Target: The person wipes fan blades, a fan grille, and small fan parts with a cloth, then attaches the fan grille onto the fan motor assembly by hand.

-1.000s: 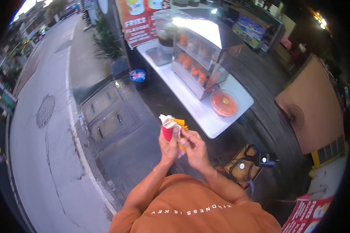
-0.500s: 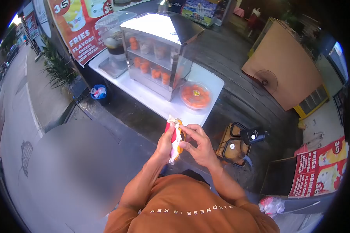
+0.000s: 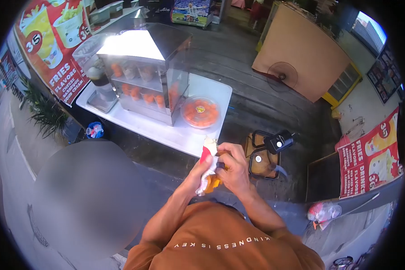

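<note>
My left hand (image 3: 197, 174) is wrapped round a red and white paper wrapper (image 3: 207, 167), held in front of my chest. Yellow-orange food (image 3: 213, 183) shows at the wrapper's lower end. On the other side, my right hand (image 3: 233, 167) has its fingers bent against the wrapper; what they pinch, if anything, is hidden. Just beyond the hands is the near edge of a white table (image 3: 184, 140), which bears a round clear-lidded tub of orange food (image 3: 200, 111) and a lit display case (image 3: 141, 74) with cups of orange pieces.
A blurred grey round shape (image 3: 87, 193) covers the lower left. To the right stand a wooden stool (image 3: 262, 157) with a black device (image 3: 280, 141), a fan (image 3: 282, 76) and a brown board (image 3: 301, 51). A blue bin (image 3: 94, 130) sits left of the table.
The view has swung rightward, so the table and case sit farther left. The wrapper has turned in my hands, and my right hand's fingers have bent in against it.
</note>
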The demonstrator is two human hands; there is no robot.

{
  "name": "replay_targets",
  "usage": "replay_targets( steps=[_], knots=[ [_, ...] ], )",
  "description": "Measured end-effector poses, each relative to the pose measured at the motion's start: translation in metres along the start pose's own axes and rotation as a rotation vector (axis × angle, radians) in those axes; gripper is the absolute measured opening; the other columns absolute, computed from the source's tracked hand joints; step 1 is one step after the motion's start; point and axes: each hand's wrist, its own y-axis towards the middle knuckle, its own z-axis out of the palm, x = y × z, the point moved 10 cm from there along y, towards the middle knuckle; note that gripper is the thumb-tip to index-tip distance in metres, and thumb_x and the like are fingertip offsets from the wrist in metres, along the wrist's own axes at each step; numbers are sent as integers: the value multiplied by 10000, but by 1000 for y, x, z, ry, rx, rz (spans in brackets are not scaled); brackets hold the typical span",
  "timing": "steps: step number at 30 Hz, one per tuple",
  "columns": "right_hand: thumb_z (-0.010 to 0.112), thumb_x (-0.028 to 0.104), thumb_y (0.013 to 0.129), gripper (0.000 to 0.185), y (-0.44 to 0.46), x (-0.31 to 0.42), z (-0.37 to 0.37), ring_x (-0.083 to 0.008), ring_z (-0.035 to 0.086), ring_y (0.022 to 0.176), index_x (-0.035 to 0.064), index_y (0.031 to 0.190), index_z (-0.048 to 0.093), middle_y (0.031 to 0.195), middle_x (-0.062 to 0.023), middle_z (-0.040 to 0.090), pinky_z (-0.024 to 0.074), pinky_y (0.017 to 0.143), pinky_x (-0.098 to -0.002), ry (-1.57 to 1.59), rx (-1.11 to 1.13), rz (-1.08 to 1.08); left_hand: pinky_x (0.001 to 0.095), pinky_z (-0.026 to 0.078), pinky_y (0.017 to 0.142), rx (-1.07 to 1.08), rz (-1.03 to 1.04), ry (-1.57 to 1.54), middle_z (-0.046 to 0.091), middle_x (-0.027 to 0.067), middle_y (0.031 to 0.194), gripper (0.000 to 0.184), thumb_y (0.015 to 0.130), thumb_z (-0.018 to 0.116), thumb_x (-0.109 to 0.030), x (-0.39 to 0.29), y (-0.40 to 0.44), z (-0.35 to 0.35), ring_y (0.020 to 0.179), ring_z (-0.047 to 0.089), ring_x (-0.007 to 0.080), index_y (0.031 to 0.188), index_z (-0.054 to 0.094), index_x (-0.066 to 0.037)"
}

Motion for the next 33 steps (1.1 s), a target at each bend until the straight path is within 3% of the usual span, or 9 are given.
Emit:
replay_targets(
  steps=[3, 6, 10, 18, 19, 23, 26, 30, 33],
  knots=[
    [751, -67, 682, 223, -1, -7, 3, -333, 615, 1051, -31, 884, 663, 1145, -124, 642, 521, 875, -427, 2, 4, 8, 274, 490, 779, -28, 168, 382, 613, 47, 1078, 565, 1049, 598, -436, -28, -1, 16, 922, 568, 90, 1401, 515, -2],
    [745, -72, 736, 223, 5, -14, 5, -313, 623, 1063, -37, 950, 693, 1140, -127, 644, 529, 868, -405, 95, 67, 66, 272, 485, 761, -84, 220, 540, 620, 24, 999, 527, 1066, 563, -467, -30, 6, 2, 887, 570, 93, 1310, 571, 0],
    [747, -65, 775, 253, 7, -24, 13, -307, 632, 1071, -36, 1025, 716, 1139, -134, 642, 536, 890, -395, 270, 137, 164, 270, 472, 723, -160, 224, 395, 614, 8, 936, 505, 1087, 502, -496, -20, 8, -18, 844, 560, 81, 1191, 609, -13],
    [745, -56, 763, 241, 15, -6, 20, -338, 623, 1041, -33, 998, 699, 1111, -133, 636, 517, 896, -424, -3, 42, 7, 261, 489, 728, -408, 300, -3, 621, 4, 949, 517, 1110, 421, -501, -25, 8, -50, 831, 585, 77, 1201, 608, -28],
    [737, -61, 754, 241, 17, -2, 19, -346, 619, 1036, -35, 990, 696, 1105, -130, 635, 515, 887, -429, -61, 23, -27, 266, 500, 785, -347, 304, -115, 632, 37, 1041, 475, 1094, 497, -464, -30, 5, -44, 910, 600, 90, 1285, 565, -35],
    [720, -80, 733, 257, 19, 6, 22, -349, 637, 970, -33, 984, 695, 1057, -132, 644, 528, 808, -430, -112, -17, -98, 329, 483, 943, -212, 527, 330, 618, 101, 1204, 513, 1030, 664, -348, -51, 1, -13, 1091, 582, 173, 1377, 477, -20],
    [717, -89, 732, 260, 21, -1, 24, -348, 653, 927, -32, 985, 696, 1046, -137, 651, 540, 780, -416, -44, -75, -78, 347, 431, 1056, -263, 564, 487, 559, 98, 1319, 459, 1051, 613, -235, -60, -2, -7, 1217, 526, 159, 1428, 460, -22],
    [751, -81, 734, 265, 19, -1, 21, -339, 662, 911, -32, 990, 704, 1055, -144, 658, 550, 769, -397, -31, -86, -66, 315, 498, 880, -389, 607, 264, 647, 94, 1128, 329, 1054, 553, -218, -61, 6, -26, 1026, 609, 154, 1277, 566, 23],
    [783, -66, 732, 280, 8, -20, 9, -327, 663, 901, -18, 1000, 718, 1065, -143, 659, 555, 754, -388, 20, -165, 74, 345, 556, 775, -426, 291, -27, 679, 105, 1086, 390, 1061, 547, -305, -38, 28, -56, 909, 682, 178, 1275, 591, 19]
  ],
)
